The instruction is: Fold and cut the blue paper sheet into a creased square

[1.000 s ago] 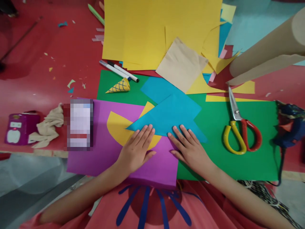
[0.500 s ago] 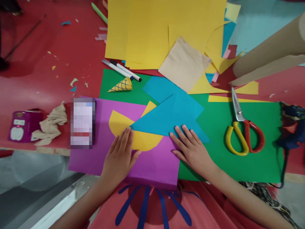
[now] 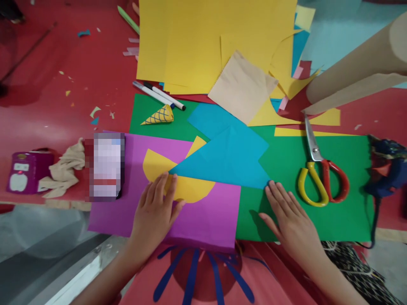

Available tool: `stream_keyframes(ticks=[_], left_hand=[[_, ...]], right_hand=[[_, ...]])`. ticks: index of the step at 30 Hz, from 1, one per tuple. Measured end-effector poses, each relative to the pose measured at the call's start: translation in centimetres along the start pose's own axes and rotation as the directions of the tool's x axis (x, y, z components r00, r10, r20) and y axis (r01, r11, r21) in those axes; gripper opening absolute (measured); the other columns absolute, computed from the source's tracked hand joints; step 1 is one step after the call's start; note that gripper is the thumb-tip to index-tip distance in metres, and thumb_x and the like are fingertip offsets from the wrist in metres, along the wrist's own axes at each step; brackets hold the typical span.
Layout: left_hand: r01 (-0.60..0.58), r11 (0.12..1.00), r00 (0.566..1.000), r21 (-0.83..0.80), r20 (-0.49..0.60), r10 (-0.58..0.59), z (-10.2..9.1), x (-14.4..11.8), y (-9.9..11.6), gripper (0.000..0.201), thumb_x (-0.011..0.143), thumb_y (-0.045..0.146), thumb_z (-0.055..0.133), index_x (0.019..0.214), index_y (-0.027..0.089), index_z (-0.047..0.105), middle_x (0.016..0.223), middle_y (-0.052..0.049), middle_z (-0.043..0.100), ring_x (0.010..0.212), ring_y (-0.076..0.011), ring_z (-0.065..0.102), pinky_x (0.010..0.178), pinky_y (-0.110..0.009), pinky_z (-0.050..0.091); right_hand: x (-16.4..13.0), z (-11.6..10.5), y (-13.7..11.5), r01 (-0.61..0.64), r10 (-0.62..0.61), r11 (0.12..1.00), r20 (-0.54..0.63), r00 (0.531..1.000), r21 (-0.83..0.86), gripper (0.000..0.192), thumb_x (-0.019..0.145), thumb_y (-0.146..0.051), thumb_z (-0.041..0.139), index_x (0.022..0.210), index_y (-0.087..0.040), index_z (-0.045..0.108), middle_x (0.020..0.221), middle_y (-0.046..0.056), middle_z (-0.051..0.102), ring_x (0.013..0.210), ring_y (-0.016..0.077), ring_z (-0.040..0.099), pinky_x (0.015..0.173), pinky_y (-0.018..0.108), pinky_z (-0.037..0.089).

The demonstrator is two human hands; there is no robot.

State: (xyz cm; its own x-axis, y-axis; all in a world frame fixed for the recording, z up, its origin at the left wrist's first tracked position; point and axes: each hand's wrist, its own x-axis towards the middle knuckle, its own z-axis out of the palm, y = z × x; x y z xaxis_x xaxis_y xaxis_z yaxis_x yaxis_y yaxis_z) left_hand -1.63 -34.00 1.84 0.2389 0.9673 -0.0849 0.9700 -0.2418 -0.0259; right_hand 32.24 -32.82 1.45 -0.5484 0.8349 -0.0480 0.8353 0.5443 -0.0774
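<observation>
**Red counter, paper-covered**

Red counter [image 3: 63, 84] crowded; bare room only at far left. Blue folded paper [image 3: 229, 159] flat across purple sheet [image 3: 203, 216] and green sheet [image 3: 318, 212]. Left hand [image 3: 155, 212] spread flat, fingertips at its left point. Right hand [image 3: 289, 216] spread flat at its right corner. Scissors [image 3: 318, 169] just beside.

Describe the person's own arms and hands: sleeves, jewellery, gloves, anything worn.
The left hand and right hand are bare: no gloves, rings or bracelets show, and neither forearm has a watch or a sleeve in view. The nails look short and unpainted. Lower down, a coral-pink garment with dark blue stripes shows between the arms.
</observation>
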Motion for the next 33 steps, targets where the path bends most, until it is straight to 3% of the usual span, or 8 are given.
stream_keyframes(ticks=[5,9,13,16,19,26,30,33], left_hand=[[0.013,1.0,1.0,-0.006,-0.004,-0.013,0.0,0.1,0.1,0.055,0.094,0.035,0.051,0.141,0.007,0.043,0.138,-0.025,0.049,0.123,-0.0379,0.052,0.097,-0.049,0.048],[0.026,0.999,1.0,-0.02,-0.013,-0.027,0.0,0.1,0.0,0.051,0.093,0.034,0.051,0.137,0.008,0.048,0.137,-0.024,0.05,0.122,-0.0383,0.053,0.095,-0.049,0.048],[0.018,0.999,1.0,-0.036,-0.005,-0.018,0.1,0.1,-0.4,0.051,0.094,0.036,0.049,0.137,0.009,0.048,0.137,-0.023,0.05,0.123,-0.0378,0.052,0.096,-0.049,0.047],[0.014,0.999,1.0,-0.053,0.011,-0.013,0.0,0.8,-0.6,0.051,0.095,0.039,0.047,0.137,0.01,0.047,0.138,-0.023,0.049,0.126,-0.0376,0.049,0.1,-0.051,0.044],[0.007,0.995,0.999,-0.102,0.035,-0.003,-0.2,2.3,-0.5,0.049,0.096,0.038,0.044,0.137,0.013,0.047,0.14,-0.02,0.048,0.128,-0.0361,0.048,0.104,-0.052,0.041],[-0.066,0.934,0.998,-0.351,-0.008,0.067,-0.6,6.3,0.5,0.046,0.096,0.039,0.046,0.134,0.015,0.05,0.139,-0.016,0.052,0.128,-0.0322,0.048,0.107,-0.051,0.037],[-0.118,0.843,0.993,-0.525,-0.074,0.093,-0.7,8.2,0.3,0.027,0.093,0.031,0.051,0.115,0.019,0.062,0.115,-0.008,0.066,0.111,-0.0249,0.058,0.099,-0.043,0.044],[-0.152,0.757,0.987,-0.636,-0.137,0.082,-0.7,9.9,-0.2,0.016,0.093,0.026,0.052,0.1,0.02,0.065,0.097,-0.004,0.068,0.094,-0.0184,0.063,0.085,-0.033,0.049]], right_hand=[[-0.6,-1.1,1.9,-0.089,0.096,0.992,-0.073,0.993,0.084,0.031,0.095,-0.032,0.052,0.11,-0.007,0.063,0.127,0.021,0.064,0.124,0.037,0.055,0.1,0.05,0.047],[1.6,-0.8,2.9,-0.25,0.317,0.903,-0.15,0.937,0.349,0.02,0.093,-0.031,0.055,0.078,-0.018,0.06,0.101,0.014,0.072,0.097,0.0294,0.068,0.083,0.042,0.053],[4.8,-0.8,3.4,-0.438,0.464,0.562,0.171,0.869,0.701,0.03,0.091,-0.046,0.055,0.104,-0.019,0.061,0.094,0.009,0.07,0.079,0.0215,0.066,0.066,0.033,0.053],[7.1,-1.3,3.5,-0.53,0.304,0.283,0.449,0.84,0.8,0.04,0.088,-0.051,0.058,0.111,-0.018,0.06,0.068,0.0,0.06,0.054,0.0124,0.053,0.049,0.025,0.042],[8.6,-1.7,3.0,-0.571,0.084,0.14,0.565,0.821,0.809,0.035,0.086,-0.051,0.061,0.094,-0.016,0.062,0.051,-0.007,0.044,0.043,0.0073,0.037,0.042,0.022,0.028],[9.3,-1.1,0.3,-0.49,-0.026,0.181,0.503,0.864,0.852,0.038,0.085,-0.047,0.063,0.064,-0.02,0.045,0.052,-0.007,0.044,0.045,0.0073,0.039,0.044,0.023,0.027],[9.3,-1.7,0.6,-0.319,0.141,0.244,0.292,0.946,0.916,0.034,0.089,-0.041,0.059,0.065,-0.019,0.049,0.061,-0.004,0.04,0.055,0.0096,0.04,0.051,0.025,0.031],[10.1,-2.1,1.3,-0.255,0.248,0.281,0.187,0.951,0.925,0.026,0.087,-0.036,0.061,0.069,-0.019,0.053,0.066,-0.003,0.043,0.059,0.0102,0.038,0.054,0.026,0.03]])
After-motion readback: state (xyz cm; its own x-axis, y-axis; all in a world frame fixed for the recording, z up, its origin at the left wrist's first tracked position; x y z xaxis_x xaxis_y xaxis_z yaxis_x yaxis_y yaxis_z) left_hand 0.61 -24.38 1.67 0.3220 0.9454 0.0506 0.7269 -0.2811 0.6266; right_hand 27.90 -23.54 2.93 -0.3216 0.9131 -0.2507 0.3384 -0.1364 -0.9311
